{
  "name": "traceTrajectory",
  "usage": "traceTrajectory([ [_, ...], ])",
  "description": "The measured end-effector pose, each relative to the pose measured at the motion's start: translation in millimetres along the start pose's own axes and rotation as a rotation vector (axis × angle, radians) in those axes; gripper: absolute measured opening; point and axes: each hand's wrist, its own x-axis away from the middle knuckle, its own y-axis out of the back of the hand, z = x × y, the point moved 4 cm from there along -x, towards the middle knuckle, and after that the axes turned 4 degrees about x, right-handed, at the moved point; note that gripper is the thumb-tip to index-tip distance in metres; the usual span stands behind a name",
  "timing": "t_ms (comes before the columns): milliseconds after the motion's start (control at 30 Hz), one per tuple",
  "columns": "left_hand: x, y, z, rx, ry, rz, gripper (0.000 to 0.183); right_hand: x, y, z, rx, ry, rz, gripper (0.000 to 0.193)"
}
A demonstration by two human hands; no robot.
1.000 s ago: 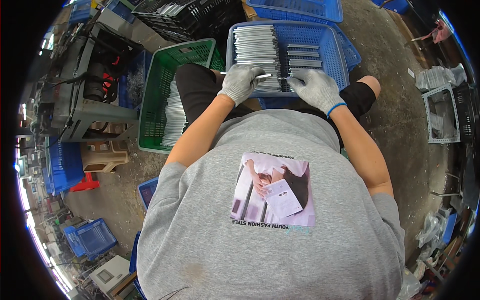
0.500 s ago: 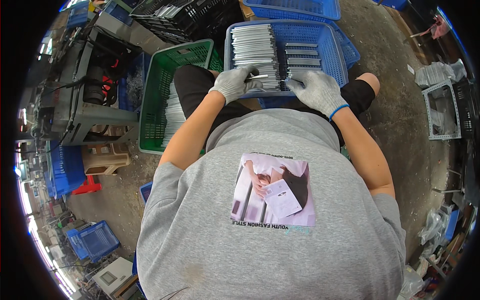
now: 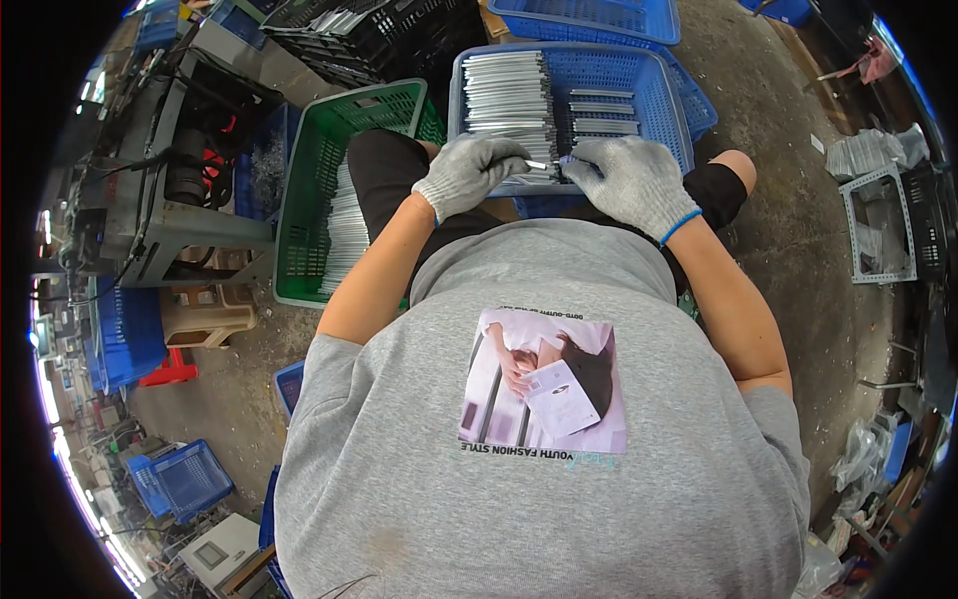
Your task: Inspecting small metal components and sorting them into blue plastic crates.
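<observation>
My left hand (image 3: 462, 178), in a grey knit glove, is closed round a thin silver metal tube (image 3: 538, 165), whose end sticks out to the right past the fingertips. Facing it, my right hand (image 3: 631, 183), gloved too with a blue cuff, pinches at something small and dark near the tube's end; the fingers hide most of it. Both hands are above the near edge of a blue plastic crate (image 3: 656, 72). Inside lie a tall stack of silver tubes (image 3: 504, 95) on the left and a shorter stack (image 3: 604, 110) on the right.
Beside my left leg stands a green crate (image 3: 289, 230) with more tubes (image 3: 346, 235). Black crates (image 3: 399, 45) and another blue crate (image 3: 599, 18) are farther off. A metal machine frame (image 3: 190, 235) is at the left, a white perforated frame (image 3: 853, 235) at the right.
My left hand has turned and its fingers have closed farther over the tube, leaving only its end showing. The right hand has shifted slightly left, bringing its fingertips nearer the tube's end.
</observation>
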Motion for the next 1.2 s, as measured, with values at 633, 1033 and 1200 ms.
traceTrajectory([
  [633, 0.9, -2.6, -21.0, -0.16, -0.186, -0.296, 0.011, -6.4, -7.6, -0.7, -0.021, -0.049, 0.194, 0.034],
  [1033, -0.6, -4.4, -13.9, -0.164, -0.225, -0.332, 0.013, -11.2, -8.8, -8.8, -0.235, -0.127, 0.235, 0.038],
  [1200, -21.9, -11.3, 20.9, -0.123, -0.07, -0.248, 0.013, -23.5, -25.7, -31.4, -0.362, -0.194, 0.142, 0.042],
])
